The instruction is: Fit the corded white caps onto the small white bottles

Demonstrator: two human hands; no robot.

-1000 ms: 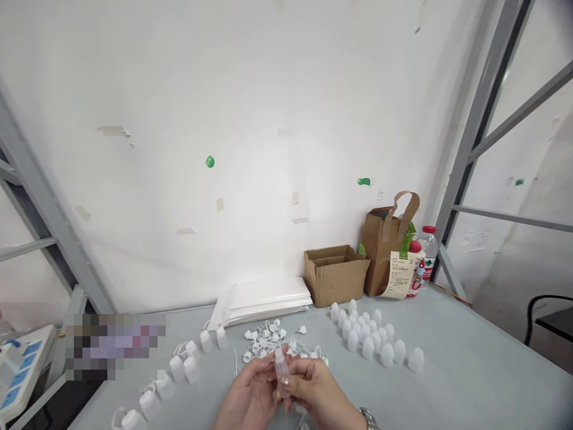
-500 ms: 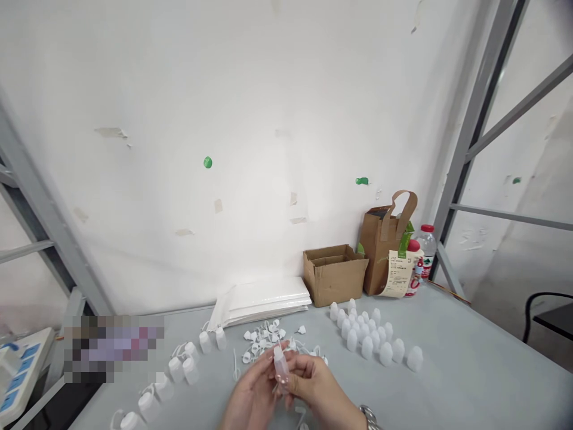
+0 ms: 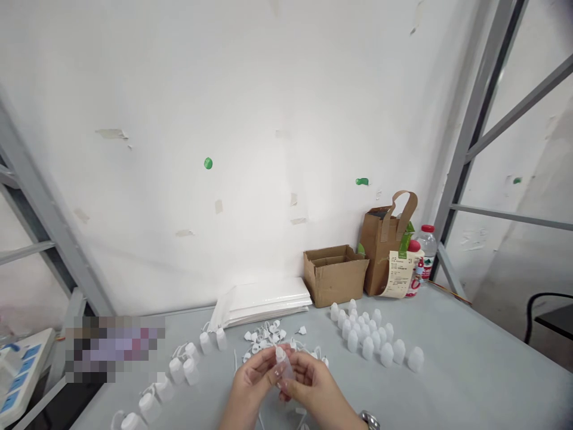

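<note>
Both hands meet in front of me around a small translucent plastic bottle (image 3: pixel 287 371), its neck pointing up and away. My left hand (image 3: pixel 256 381) is closed on it, with the thumb pressed near the bottle's upper part. Thumb and fingers of my right hand (image 3: pixel 316 383) grip the lower body from the other side. A pale piece sits at the bottle's mouth; whether it is a separate part I cannot tell. Just beyond my fingers lies a loose pile of white caps with thin cords (image 3: pixel 268 334). Several similar bottles (image 3: pixel 369 334) stand in a group to the right.
A staggered line of capped white bottles with cords (image 3: pixel 176 370) stands at left. Toward the wall are a stack of white packets (image 3: pixel 264 298), an open cardboard box (image 3: pixel 340 280), a paper bag (image 3: pixel 376 257) and a red-capped bottle (image 3: pixel 427 245). A power strip (image 3: pixel 27 376) is far left.
My left hand has turned and closed in, bringing its thumb onto the upper part of the bottle. The bottle has shifted slightly to the right. My right hand keeps its grip.
</note>
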